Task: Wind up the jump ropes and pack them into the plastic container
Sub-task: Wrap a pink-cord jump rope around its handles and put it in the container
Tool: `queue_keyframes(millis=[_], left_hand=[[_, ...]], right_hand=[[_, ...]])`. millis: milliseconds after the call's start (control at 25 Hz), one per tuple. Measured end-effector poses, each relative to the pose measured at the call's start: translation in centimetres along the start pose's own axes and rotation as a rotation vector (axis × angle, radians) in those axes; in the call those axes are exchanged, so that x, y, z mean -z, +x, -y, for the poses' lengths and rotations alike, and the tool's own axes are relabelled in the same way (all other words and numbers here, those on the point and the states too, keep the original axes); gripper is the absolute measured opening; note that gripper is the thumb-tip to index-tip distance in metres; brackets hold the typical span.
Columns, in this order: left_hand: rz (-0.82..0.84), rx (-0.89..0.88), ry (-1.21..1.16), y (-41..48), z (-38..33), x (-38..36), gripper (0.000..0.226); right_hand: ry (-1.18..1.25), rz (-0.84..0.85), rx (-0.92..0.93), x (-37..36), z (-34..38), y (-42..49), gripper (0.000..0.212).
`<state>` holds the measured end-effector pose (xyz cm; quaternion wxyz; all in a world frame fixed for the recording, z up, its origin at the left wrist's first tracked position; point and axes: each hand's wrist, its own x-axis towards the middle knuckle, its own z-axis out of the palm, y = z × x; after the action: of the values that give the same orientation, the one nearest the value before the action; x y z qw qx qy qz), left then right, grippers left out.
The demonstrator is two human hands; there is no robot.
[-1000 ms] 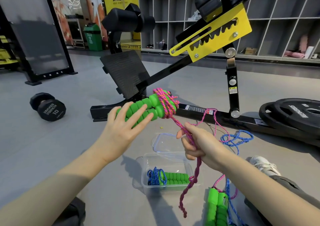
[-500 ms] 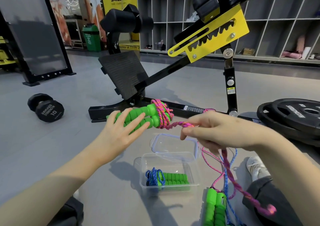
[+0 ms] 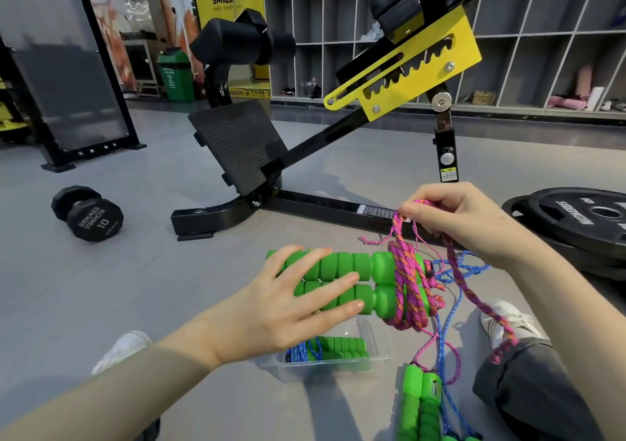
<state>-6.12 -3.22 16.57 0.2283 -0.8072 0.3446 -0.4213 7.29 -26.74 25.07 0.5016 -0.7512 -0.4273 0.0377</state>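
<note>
We are holding the paired handles in our left hand, just above the container on the floor. Our right hand is pinching the rope. We are judging that each turn needs laying snug beside the last one.

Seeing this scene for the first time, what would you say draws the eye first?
The bright green handles at centre, held in the left hand, with pink rope wound round their ends and pinched above by the right hand. Behind, a yellow notched bracket on the black bench stands out upper right; below the hands, a clear plastic container holds a wound blue rope.
</note>
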Motion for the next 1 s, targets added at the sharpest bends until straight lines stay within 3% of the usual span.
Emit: queue_keyframes(millis=[120, 240, 360, 440, 520, 600, 640, 720, 800, 1000], left_hand=[[-0.072, 0.033, -0.007, 0.4, -0.2, 0.5, 0.029], [-0.115, 0.075, 0.023, 0.7, -0.3, 0.7, 0.029], [-0.115, 0.104, 0.063, 0.5, 0.1, 0.8, 0.032], [-0.106, 0.107, 0.086, 0.2, 0.2, 0.6, 0.032], [-0.09, 0.119, 0.11, -0.4, 0.5, 0.4, 0.031], [-0.061, 0.146, 0.126, -1.0, 0.9, 0.1, 0.032], [-0.045, 0.165, 0.135, -1.3, 1.2, 0.0, 0.032], [-0.014, 0.206, 0.166, -2.0, 1.8, -0.3, 0.035], [0.019, 0.249, 0.21, -2.8, 2.6, -0.6, 0.039], [0.133, 0.325, 0.263, -5.9, 4.7, -1.3, 0.046]], right_hand=[[0.129, 0.013, -0.021, -0.5, -2.2, -0.1, 0.026], [0.407, 0.111, -0.14, -2.6, -3.2, 0.1, 0.052], [0.3, 0.135, -0.209, -5.4, -4.1, -0.7, 0.026], [0.291, 0.047, -0.358, -6.5, -4.2, -1.5, 0.03], [0.473, -0.036, -0.527, -7.7, -4.1, -2.0, 0.028], [0.743, 0.089, -0.529, -9.5, -3.3, -1.9, 0.028], [0.947, 0.073, -0.553, -10.3, -2.9, -1.8, 0.032], [1.108, 0.079, -0.609, -11.4, -3.5, -1.5, 0.038], [1.084, 0.088, -0.623, -12.2, -3.4, -1.4, 0.041], [0.554, 0.206, -0.496, -12.6, -1.8, -1.3, 0.035]])
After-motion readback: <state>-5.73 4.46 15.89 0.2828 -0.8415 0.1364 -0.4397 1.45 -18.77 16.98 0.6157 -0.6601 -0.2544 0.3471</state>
